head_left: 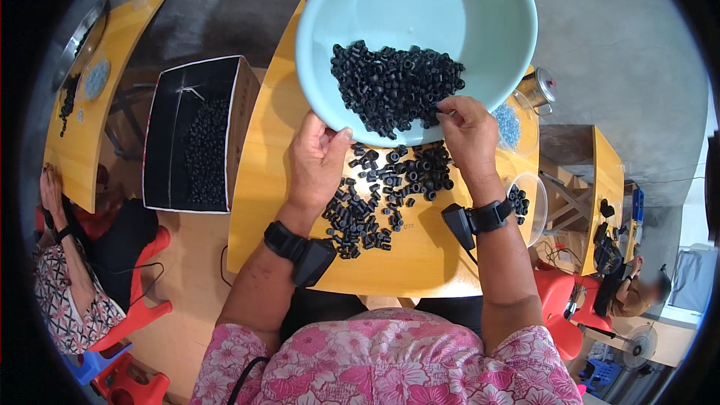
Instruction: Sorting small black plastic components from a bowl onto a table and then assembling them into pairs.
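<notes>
A large pale-turquoise plastic basin (491, 30) is tilted toward me over the table's far part. Small black tubular pieces (394, 82) are heaped inside against its near wall. My left hand (319, 161) grips the near-left rim, with its thumb along the edge and its other fingers partly hidden by the basin. At the near-right rim, my right hand (471, 135) reaches over with thumb and forefinger drawn together beside the heap; what lies between the fingertips is hidden. More loose black pieces (360, 217) are spread on the yellow table (277, 127) below the basin, between my forearms.
A clear tub (534, 210) with black pieces and a container of light-blue bits (508, 127) stand on the right, near a metal mug (538, 88). A black-lined carton (169, 146) of black pieces is at left. A seated person's hand (52, 191) rests at another table.
</notes>
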Action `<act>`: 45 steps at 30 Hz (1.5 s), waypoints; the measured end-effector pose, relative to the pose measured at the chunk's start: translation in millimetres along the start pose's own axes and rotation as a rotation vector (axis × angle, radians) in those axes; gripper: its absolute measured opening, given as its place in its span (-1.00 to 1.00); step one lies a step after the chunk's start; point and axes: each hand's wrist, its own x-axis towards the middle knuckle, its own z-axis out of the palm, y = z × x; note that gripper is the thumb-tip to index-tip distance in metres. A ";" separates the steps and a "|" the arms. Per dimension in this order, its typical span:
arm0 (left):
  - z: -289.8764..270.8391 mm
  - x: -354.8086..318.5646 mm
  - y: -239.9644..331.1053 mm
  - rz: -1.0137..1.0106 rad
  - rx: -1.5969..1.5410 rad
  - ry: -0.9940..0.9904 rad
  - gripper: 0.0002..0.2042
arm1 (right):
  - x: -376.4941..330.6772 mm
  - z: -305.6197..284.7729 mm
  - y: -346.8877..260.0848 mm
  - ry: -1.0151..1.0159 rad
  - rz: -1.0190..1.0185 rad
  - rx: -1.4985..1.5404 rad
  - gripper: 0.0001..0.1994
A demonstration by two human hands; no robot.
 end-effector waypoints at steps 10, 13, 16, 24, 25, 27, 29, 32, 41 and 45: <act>-1.2 -0.1 1.3 -0.002 -0.017 -0.002 -0.71 | 6.3 3.9 -18.2 -0.108 0.068 -0.146 -0.86; 0.2 0.0 0.0 -0.007 -0.047 0.020 -0.73 | 6.7 6.5 -20.3 -0.105 0.053 -0.174 -0.85; -0.1 0.0 0.1 -0.005 -0.041 0.022 -0.73 | 7.5 8.7 -21.4 -0.105 0.022 -0.196 -0.82; -3.0 0.0 -1.2 0.007 0.021 -0.033 -0.69 | 5.6 9.7 -15.9 -0.109 0.025 -0.204 -0.75; -3.0 -0.1 -1.2 0.013 0.008 -0.031 -0.69 | 5.3 10.2 -16.5 -0.117 0.032 -0.180 -0.74; -3.0 -0.3 -1.4 0.020 -0.003 -0.030 -0.69 | 4.9 11.9 -17.5 -0.125 0.039 -0.154 -0.73; -2.9 -0.6 -1.8 0.009 0.001 -0.027 -0.69 | 4.5 14.8 -17.9 -0.130 0.060 -0.167 -0.72; -4.3 0.1 -1.9 0.013 0.024 -0.043 -0.68 | 4.9 16.2 -17.1 -0.102 -0.003 -0.210 -0.72; -5.3 -0.1 -1.9 -0.006 0.024 -0.027 -0.69 | 14.4 7.8 -15.4 -0.058 0.057 -0.005 -0.81; -5.5 0.3 -1.9 -0.009 0.061 -0.043 -0.69 | 20.3 14.7 -7.1 -0.016 -0.023 -0.037 -0.80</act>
